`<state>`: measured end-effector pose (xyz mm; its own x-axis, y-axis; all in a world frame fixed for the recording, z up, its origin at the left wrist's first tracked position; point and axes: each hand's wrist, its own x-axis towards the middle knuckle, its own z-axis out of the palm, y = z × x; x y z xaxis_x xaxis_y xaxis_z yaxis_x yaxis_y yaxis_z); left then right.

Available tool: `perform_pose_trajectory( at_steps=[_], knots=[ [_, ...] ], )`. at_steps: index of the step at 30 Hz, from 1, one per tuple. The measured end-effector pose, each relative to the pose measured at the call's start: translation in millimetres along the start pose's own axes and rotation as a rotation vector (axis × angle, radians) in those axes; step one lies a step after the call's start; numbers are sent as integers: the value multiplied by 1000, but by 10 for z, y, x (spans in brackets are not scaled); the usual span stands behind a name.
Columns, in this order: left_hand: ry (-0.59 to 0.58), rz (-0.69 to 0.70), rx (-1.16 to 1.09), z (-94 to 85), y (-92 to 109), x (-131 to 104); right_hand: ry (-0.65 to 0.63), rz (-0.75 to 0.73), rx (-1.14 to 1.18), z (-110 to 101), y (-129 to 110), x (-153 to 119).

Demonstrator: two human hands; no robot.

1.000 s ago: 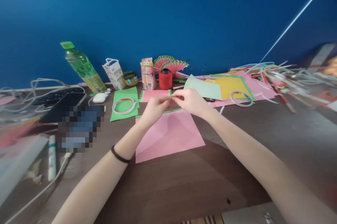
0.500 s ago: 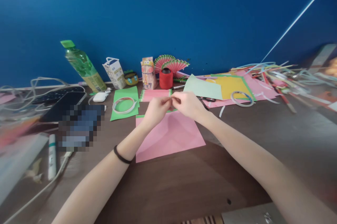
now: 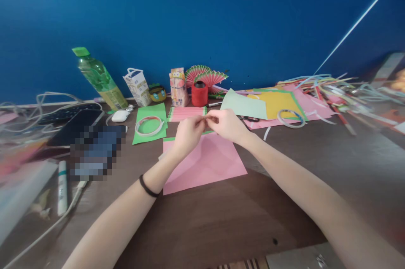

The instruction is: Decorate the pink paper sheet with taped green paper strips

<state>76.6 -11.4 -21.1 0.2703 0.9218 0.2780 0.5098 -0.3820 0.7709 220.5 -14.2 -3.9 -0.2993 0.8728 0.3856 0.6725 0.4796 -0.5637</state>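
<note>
My left hand (image 3: pixel 190 134) and my right hand (image 3: pixel 226 125) meet fingertip to fingertip over the far edge of a pink paper sheet (image 3: pixel 215 163). Both are closed in a pinch. Whatever sits between the fingertips is too small or hidden to name. The sheet lies flat and has a green strip (image 3: pixel 169 139) along its far edge, partly covered by my hands. A small pale piece (image 3: pixel 162 156) pokes out at the left side of my left wrist. Just beyond the hands lies a pleated pink paper (image 3: pixel 186 114) with green ends.
A tape roll (image 3: pixel 148 126) rests on green paper (image 3: pixel 161 111) to the left; another tape roll (image 3: pixel 291 118) is at right by yellow paper (image 3: pixel 278 102). Along the wall stand a green bottle (image 3: pixel 101 79), a carton (image 3: pixel 138 87), a red spool (image 3: pixel 199 94) and pleated fans (image 3: pixel 211 78).
My hands stay pinched together in nearly the same place, the left wrist shifting slightly. A small pale piece now shows beside the left wrist, where none showed before.
</note>
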Motion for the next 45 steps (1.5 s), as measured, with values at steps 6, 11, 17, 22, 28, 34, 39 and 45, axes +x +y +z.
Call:
perform_pose_trajectory(
  at_steps=[6, 11, 17, 22, 28, 34, 39, 45],
  knots=[
    [-2, 10, 31, -1, -16, 8, -16, -7, 16, -33, -15, 4],
    [-17, 13, 16, -9, -36, 20, -19, 4, 45, -59, -19, 13],
    [-42, 30, -17, -18, -45, 32, -32, 13, 72, -78, 14, 21],
    [-21, 32, 58, -28, 8, 17, -27, 8, 43, -77, -14, 13],
    [-7, 49, 96, -26, 28, 3, -25, 13, 32, -69, -52, 1],
    [-16, 44, 71, -21, -2, 22, -36, 18, 29, -76, -32, 5],
    [-24, 51, 8, -12, -48, 37, -39, 11, 39, -80, 5, 12],
    [-62, 16, -120, -6, -79, 60, -34, 45, 29, -105, -24, 16]
  ],
)
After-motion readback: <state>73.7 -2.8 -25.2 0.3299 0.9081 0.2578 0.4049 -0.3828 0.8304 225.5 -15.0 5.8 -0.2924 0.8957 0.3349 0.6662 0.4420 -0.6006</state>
